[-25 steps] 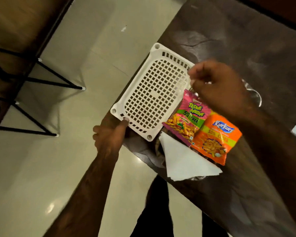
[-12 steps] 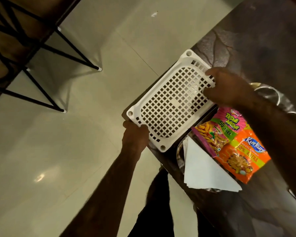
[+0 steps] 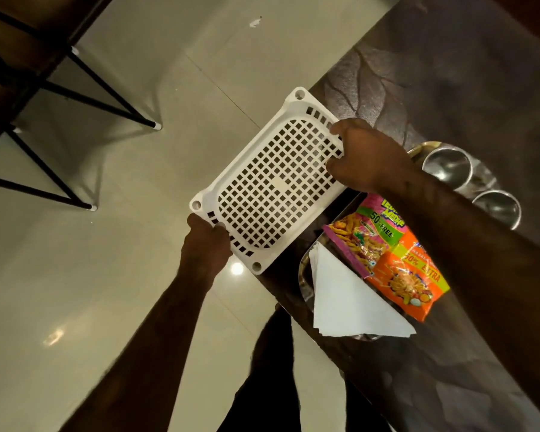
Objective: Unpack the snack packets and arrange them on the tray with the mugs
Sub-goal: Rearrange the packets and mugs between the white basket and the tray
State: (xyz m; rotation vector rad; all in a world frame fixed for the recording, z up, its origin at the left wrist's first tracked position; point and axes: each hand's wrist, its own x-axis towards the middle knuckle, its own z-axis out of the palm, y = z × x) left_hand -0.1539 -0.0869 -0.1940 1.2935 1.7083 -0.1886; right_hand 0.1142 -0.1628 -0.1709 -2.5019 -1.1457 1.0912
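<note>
- Your left hand, right hand: each gripping an opposite short end of the white lattice basket.
- Snack packets: two, overlapping on the steel tray, near the mugs. Probably light, crinkly and slippery; pinch the sealed edges.

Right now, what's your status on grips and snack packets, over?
Left grip, right grip: each holding an end of the white basket, overhanging the table. Snack packets on steel tray by mugs. Napkins alongside.

White napkins lie near the dark table edge; black metal legs stand apart.
</note>
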